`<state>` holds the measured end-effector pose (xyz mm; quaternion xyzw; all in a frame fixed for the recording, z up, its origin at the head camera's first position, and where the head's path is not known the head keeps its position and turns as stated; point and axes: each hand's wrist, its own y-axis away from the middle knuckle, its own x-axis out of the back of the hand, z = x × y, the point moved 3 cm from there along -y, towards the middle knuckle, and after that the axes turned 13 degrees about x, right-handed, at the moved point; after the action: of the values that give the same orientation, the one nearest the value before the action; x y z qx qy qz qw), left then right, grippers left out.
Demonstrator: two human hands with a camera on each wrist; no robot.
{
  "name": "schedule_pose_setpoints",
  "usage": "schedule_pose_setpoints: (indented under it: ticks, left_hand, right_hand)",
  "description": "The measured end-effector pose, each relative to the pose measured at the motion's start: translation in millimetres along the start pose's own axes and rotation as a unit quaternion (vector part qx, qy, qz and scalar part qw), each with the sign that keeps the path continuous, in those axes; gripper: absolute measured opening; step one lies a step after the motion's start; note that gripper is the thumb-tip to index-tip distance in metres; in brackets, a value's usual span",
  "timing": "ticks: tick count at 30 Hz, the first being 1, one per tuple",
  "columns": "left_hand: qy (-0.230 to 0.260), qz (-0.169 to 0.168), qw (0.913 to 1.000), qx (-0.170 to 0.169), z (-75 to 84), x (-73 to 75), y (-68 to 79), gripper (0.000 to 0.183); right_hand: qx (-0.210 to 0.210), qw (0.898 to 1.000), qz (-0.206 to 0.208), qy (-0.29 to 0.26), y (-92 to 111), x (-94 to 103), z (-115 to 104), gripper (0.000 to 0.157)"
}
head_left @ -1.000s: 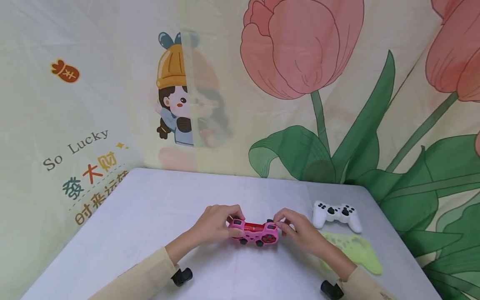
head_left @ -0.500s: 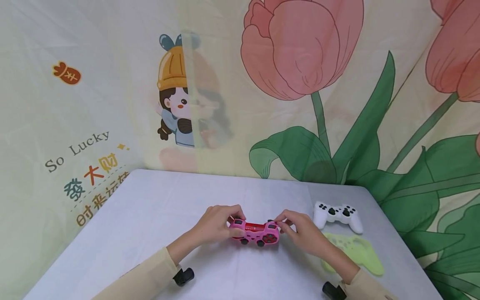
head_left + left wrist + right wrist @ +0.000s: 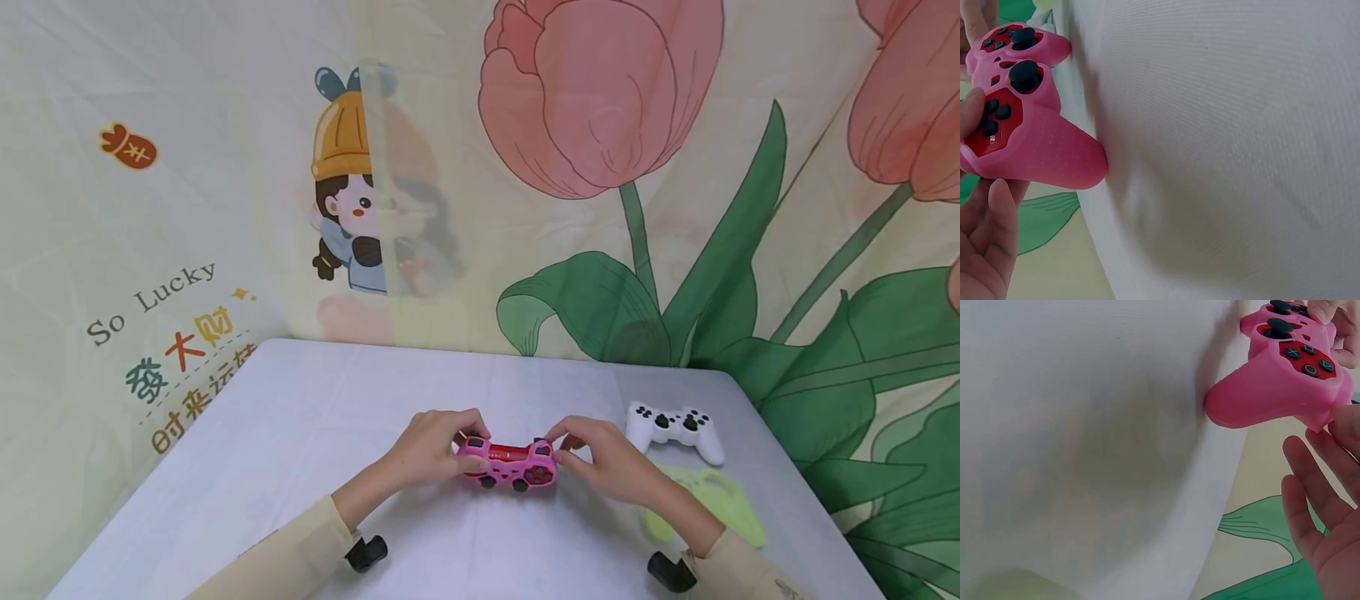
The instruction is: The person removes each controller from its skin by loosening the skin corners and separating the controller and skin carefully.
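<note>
So the pink-covered controller (image 3: 510,467) was up between both hands over the tabletop (image 3: 337,417), button face towards the person, handles pointing down. Couldn't tell if those tips touched the cloth. The left hand (image 3: 431,450) gripped its left end, thumb on the front by the direction buttons. On the other end, the right hand (image 3: 607,458) pinched the upper corner between thumb and index, with a couple of spare fingers hanging loose. Off to the right, a white controller (image 3: 676,428) lay just behind a lime green cover (image 3: 723,504), partly hidden by the right forearm.
</note>
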<state>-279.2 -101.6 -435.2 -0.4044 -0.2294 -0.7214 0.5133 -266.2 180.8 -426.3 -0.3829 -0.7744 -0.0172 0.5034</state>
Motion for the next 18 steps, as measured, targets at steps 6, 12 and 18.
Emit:
schedule_pose_setpoints:
  ticks: [6,12,18]
  left_hand:
    - [0.002,0.002,1.0,0.001,1.2,1.1,1.1,0.029]
    - [-0.001,0.005,1.0,-0.002,1.3,1.5,1.4,0.029]
    - [0.002,-0.001,1.0,-0.001,1.6,1.3,0.8,0.029]
  right_hand:
    - [0.05,0.999,-0.02,-0.004,-7.6,8.4,-5.0,0.027]
    - [0.077,0.995,-0.067,0.0,-19.9,15.8,-9.1,0.022]
    - [0.053,0.989,-0.138,0.003,-33.9,20.1,-14.1,0.019]
